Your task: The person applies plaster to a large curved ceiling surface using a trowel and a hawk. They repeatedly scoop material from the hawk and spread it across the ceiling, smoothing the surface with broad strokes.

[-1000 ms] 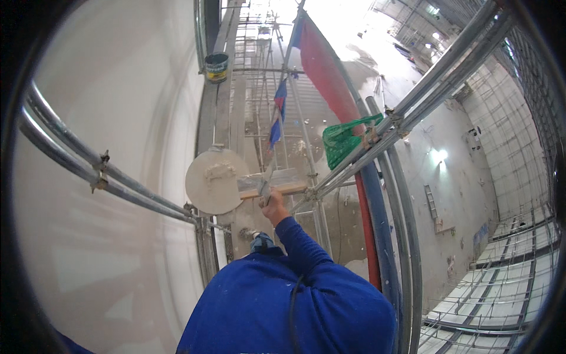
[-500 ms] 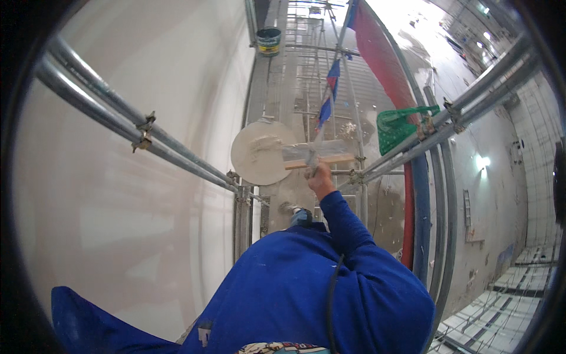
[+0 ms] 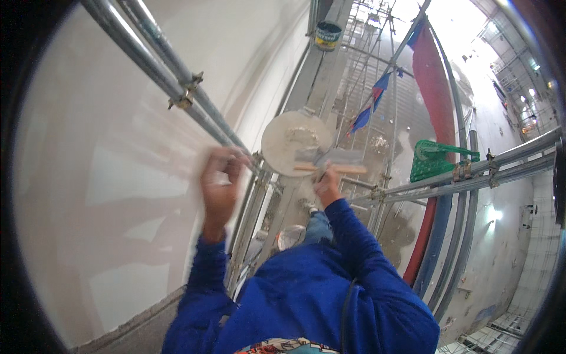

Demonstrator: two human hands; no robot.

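Right hand (image 3: 326, 182) on wood-edged filling knife (image 3: 348, 157), left hand (image 3: 220, 184) up near scaffold tubes (image 3: 160, 42).
Right fingers closed round knife, blade at 12–1 o'clock from hand; putty-smeared disc (image 3: 283, 141) at 11, dark pail (image 3: 328, 36) well out at 12. Left fingers half-curled, blurred, can't tell if holding anything; tubes at 12–2 o'clock, contact unclear.

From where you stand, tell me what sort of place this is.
Most likely an indoor building site, seen from scaffolding: clamped metal pipes run on both sides, a pale wall with uneven patches stands at left, and the right hand grips a wide-bladed tool.
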